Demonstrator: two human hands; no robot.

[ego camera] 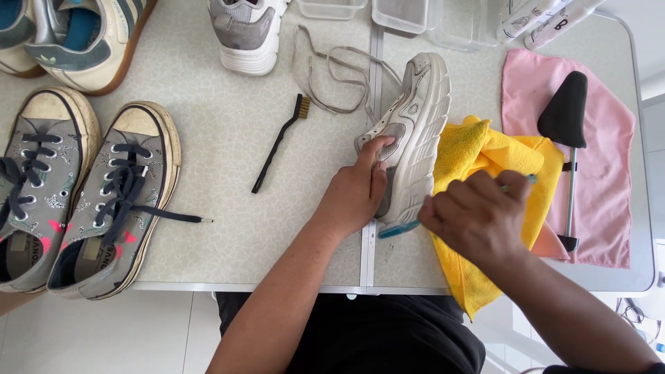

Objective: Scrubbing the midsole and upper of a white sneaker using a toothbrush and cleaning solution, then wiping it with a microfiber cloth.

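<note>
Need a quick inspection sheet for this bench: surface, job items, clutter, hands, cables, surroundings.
Surface: pale speckled table, seam down the middle.
Job's things: grey-white sneaker on its side; teal-tipped brush at its sole; yellow cloth beneath.
Clutter: black wire brush, loose lace, grey canvas pair, pink cloth with black shoe tree, clear tubs.
Hands: left hand steadies the sneaker; right hand grips the brush.
Cables: nothing seen.
Surroundings: white floor.

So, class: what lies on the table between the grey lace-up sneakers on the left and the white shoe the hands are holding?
In the head view, a small black brush lies on the table between the grey sneakers and the white shoe.
</note>
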